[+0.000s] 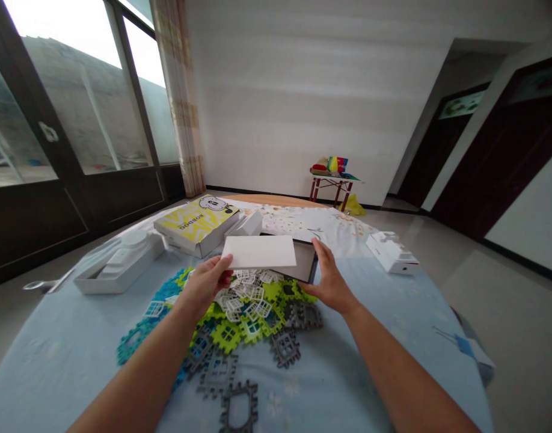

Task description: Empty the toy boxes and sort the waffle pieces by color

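My left hand (pixel 205 284) is closed on the near left corner of a flat white box or panel (pixel 259 251), thumb on top. The panel is held level above the heap. Gripped by its right edge in my right hand (pixel 334 281) is a shallow dark-edged box (pixel 306 260) with a pale inside. The white panel overlaps and hides its left part. Below both hands lies a pile of interlocking plastic pieces: white lattice windows (pixel 234 304), lime-green toothed frames (pixel 226 335), blue-green ones (pixel 134 343) and grey ones (pixel 285 347).
A yellow-and-white printed box (pixel 197 224) stands behind the pile. Left of it is an open white tray (pixel 118 264) with white items. A small white box (pixel 392 252) sits at the right. The round table wears a pale blue cloth (pixel 321 373). A small side table (pixel 332 180) stands by the wall.
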### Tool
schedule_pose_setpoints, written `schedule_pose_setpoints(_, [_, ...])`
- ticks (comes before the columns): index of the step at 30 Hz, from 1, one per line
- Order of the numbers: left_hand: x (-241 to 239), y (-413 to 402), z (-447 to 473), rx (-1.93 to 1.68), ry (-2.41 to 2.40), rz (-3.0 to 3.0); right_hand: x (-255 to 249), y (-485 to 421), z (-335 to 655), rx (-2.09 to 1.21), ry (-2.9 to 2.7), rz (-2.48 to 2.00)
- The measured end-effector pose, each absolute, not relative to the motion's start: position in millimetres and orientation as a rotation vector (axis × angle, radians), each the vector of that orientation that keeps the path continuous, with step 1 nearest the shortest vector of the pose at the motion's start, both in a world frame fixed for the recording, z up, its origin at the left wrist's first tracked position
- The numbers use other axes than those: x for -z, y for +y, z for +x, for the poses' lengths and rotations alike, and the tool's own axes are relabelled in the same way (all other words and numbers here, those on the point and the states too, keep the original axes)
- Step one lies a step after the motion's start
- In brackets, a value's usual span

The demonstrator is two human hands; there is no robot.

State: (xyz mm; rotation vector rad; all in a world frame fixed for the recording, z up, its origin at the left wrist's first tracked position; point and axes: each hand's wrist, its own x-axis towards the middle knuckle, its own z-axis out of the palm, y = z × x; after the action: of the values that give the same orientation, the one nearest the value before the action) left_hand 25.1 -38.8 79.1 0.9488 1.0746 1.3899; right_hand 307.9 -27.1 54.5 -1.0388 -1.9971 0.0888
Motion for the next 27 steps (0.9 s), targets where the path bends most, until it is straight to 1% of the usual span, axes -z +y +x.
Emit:
schedule_pose_setpoints(4, [-73.9, -37.7, 23.2, -1.288, 1.139, 0.956, -53.6, -26.8, 308.3, -0.122, -2.005, -1.03])
schedule_pose_setpoints(11, [-73.6, -35.2, 21.2, -1.297, 1.144, 0.943, -61.0, -35.2, 302.1, -0.167, -2.033, -1.001])
schedule_pose_setpoints(19, [-73.0, -35.4, 28.3, -1.18, 1.319, 1.241, -74.0, -49.9, 293.0, -0.207, -2.1, -0.974])
schedule_pose_setpoints(27, [-60.4, -30.4, 23.4, -1.128, 1.504, 1.613, -70.2, -47.3, 293.0, -0.28, -2.066, -1.014])
